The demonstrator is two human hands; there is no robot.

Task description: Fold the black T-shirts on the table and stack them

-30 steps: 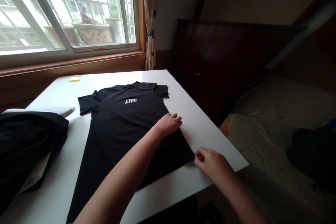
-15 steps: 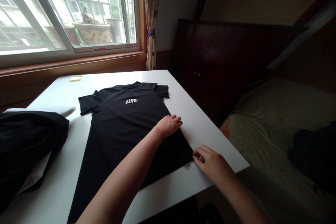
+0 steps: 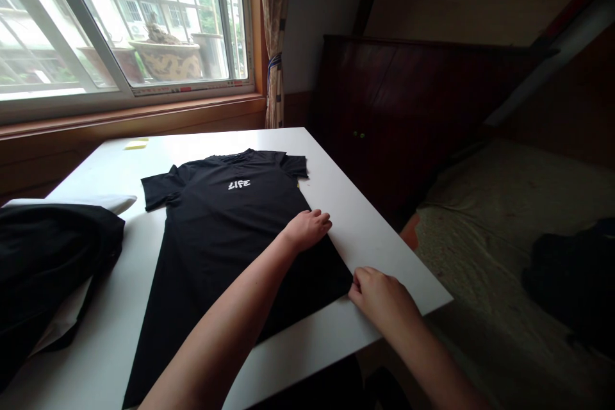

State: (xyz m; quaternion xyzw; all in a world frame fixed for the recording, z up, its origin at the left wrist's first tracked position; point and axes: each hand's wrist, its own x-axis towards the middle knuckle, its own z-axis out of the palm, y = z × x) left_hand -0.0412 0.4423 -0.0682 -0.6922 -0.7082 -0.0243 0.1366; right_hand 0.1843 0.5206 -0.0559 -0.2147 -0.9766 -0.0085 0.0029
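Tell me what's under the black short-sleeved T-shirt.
A smooth white tabletop lies under the shirt; a tiny yellow sliver shows at its edge. Whatever else the shirt covers cannot be seen.

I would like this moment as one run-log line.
left hand: on black T-shirt, side edge | right hand: closed at its hem corner | shirt: spread on white table

A shirt lies on a table, with bundled cloth to its left. The left hand rests at the shirt's right edge, the right hand at its near right corner. Behind the table is a window.
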